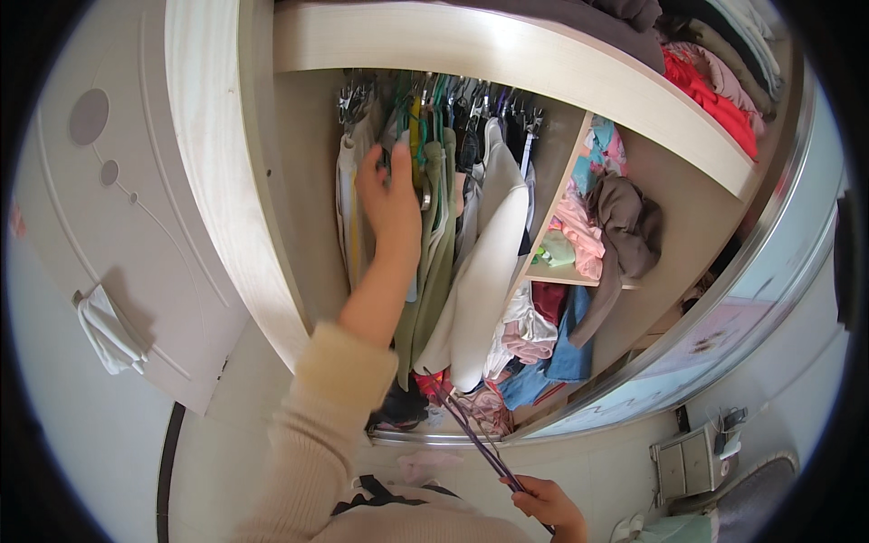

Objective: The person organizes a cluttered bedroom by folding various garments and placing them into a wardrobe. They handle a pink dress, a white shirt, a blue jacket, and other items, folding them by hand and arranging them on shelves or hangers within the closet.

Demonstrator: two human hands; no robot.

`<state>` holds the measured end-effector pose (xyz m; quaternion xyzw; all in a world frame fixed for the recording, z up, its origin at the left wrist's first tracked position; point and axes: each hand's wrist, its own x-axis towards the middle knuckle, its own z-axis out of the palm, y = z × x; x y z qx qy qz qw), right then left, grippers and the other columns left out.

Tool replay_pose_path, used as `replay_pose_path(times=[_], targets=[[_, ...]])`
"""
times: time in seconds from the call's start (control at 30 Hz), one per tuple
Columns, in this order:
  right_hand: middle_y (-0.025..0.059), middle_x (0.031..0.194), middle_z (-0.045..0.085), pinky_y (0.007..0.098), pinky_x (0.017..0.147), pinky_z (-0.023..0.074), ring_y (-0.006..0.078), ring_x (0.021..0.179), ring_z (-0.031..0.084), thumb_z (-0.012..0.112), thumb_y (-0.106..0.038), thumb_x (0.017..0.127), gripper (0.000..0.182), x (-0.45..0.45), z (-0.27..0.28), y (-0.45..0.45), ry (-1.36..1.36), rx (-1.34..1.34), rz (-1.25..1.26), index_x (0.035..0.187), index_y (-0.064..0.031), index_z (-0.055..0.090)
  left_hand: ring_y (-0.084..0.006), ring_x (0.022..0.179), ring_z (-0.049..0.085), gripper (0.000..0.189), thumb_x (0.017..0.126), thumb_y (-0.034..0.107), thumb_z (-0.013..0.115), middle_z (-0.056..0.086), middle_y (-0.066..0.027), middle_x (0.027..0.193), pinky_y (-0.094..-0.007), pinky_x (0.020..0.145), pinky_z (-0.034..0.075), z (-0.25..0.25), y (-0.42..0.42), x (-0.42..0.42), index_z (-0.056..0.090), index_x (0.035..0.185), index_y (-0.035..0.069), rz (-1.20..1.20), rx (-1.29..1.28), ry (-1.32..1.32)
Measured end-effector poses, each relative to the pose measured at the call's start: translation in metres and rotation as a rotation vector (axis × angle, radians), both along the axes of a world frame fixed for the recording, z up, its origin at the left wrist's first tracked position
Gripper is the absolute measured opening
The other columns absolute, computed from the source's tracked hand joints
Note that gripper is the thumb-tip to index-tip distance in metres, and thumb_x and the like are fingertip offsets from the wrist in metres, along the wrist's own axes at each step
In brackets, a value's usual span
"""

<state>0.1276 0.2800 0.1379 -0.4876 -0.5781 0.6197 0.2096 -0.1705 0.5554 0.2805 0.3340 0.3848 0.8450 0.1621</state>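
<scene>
My left hand (394, 197) reaches up into the hanging section of a wardrobe, fingers apart, in front of the left group of hung clothes. A yellow hanger (415, 122) and green hangers stand just behind and beside its fingertips; whether they touch cannot be told. To its right hang an olive-green garment (434, 251) and a cream long-sleeved garment (485, 271). Low in the view, my right hand (543, 502) is closed around several thin dark purple hangers (475, 438), which point up and left towards the wardrobe's bottom edge.
A wooden divider (553, 210) separates the rail from shelves with crumpled pink clothes (577, 234) and a brown garment (624, 217). Jeans (570, 339) lie lower down. A pale post (217, 170) stands left, a sliding door (733, 339) right. A white cloth (112, 332) hangs on the room door.
</scene>
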Motion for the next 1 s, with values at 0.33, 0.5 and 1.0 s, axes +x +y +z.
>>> replay_pose_path(times=[0.33,0.5,1.0], targets=[[-0.0032,0.06,0.043,0.0208,0.048,0.0347,0.0049,0.052,0.041,0.05,-0.013,0.086,0.035,0.019,0.007,0.018,-0.033,-0.028,0.115,0.12,-0.0024,0.048,-0.0281,0.119,0.034,0.069,0.072,0.011,0.053,0.037,-0.0161,0.13,-0.0375,0.094,0.031,0.06,0.06,-0.016,0.024,0.134,0.005,-0.398,-0.448,0.196],[0.0009,0.06,0.043,0.023,0.047,0.0326,0.008,0.05,0.039,0.051,-0.012,0.086,0.039,0.05,0.014,0.03,0.345,-0.056,0.038,0.121,0.0054,0.044,-0.0246,0.113,0.042,0.053,0.08,0.009,0.048,0.048,-0.0152,0.12,-0.0318,0.091,0.034,0.018,0.058,-0.053,0.033,0.129,0.001,-0.258,-0.395,0.182],[0.0015,0.052,0.036,0.0255,0.042,0.0224,0.0085,0.042,0.03,0.05,-0.016,0.086,0.045,0.087,0.022,0.079,0.585,-0.074,0.086,0.121,0.0105,0.039,-0.0118,0.055,0.057,0.039,0.087,0.035,0.048,0.064,-0.0103,0.081,-0.0213,0.042,0.042,0.041,0.023,-0.058,0.057,0.093,-0.003,-0.107,-0.393,0.189]])
